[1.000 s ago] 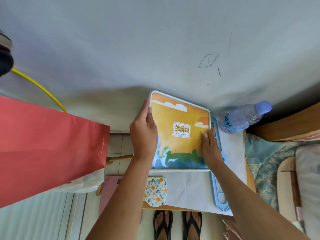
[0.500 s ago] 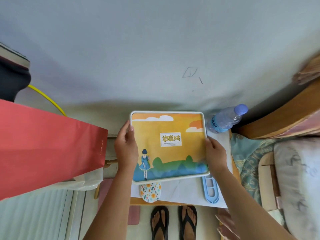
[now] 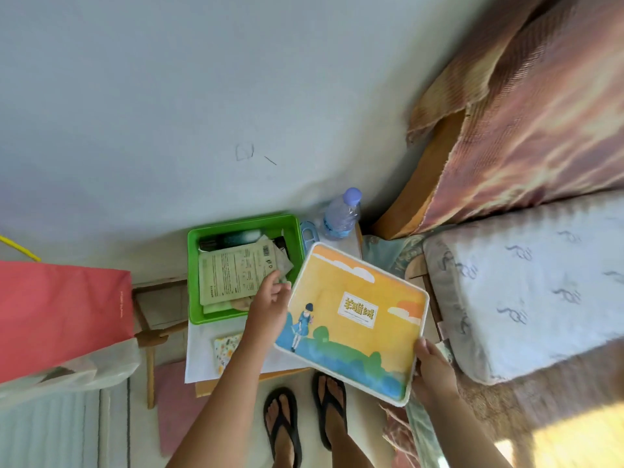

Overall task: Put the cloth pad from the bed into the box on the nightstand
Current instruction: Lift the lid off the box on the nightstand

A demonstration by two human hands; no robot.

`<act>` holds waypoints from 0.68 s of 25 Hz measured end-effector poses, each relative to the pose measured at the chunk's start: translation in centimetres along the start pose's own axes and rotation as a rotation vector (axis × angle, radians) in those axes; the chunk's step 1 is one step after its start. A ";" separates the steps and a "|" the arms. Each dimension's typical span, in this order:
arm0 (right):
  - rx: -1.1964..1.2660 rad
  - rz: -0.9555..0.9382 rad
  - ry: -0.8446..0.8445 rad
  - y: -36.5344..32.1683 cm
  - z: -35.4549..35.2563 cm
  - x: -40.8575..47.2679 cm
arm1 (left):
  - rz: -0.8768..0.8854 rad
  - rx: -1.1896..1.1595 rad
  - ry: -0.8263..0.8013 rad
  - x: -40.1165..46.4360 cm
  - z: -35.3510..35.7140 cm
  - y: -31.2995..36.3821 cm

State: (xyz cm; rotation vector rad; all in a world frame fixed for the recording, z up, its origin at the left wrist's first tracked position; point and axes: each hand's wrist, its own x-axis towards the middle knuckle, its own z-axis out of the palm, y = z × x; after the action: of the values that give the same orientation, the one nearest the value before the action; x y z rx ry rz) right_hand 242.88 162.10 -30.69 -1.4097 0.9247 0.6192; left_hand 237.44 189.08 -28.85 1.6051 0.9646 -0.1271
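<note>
The green box [image 3: 244, 269] sits open on the nightstand [image 3: 202, 352], holding printed paper packets [image 3: 233, 276] and a dark tube at its far wall; its illustrated lid [image 3: 354, 320] is held tilted, off the box and to its right, partly over the nightstand's edge. The left hand [image 3: 268, 307] pinches the lid's left edge, fingers closed on it, knuckles over the box's near right corner; the right hand [image 3: 434, 369] grips the lid's near right corner, fingers clamped on it. A floral cloth pad [image 3: 227, 349] lies on the nightstand just in front of the box, partly hidden by the left forearm; a water bottle [image 3: 341, 214] stands behind the lid, beside the bed [image 3: 526, 285].
</note>
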 end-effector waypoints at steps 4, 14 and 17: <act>0.132 0.061 0.106 1.2 -3.3 -0.1 | 0.246 0.490 -0.136 -0.8 4.8 -0.1; 0.367 0.257 0.155 3.7 -2.1 1.9 | 0.397 1.120 -0.305 -3.3 12.5 -3.5; 0.328 0.288 0.138 4.2 -0.1 3.2 | 0.371 1.126 -0.319 -3.0 11.5 -4.4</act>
State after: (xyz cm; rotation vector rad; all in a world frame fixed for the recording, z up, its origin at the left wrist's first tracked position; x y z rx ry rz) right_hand 241.08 161.95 -35.62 -1.0432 1.2913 0.5562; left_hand 237.45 177.43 -33.98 2.6417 0.2854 -0.7421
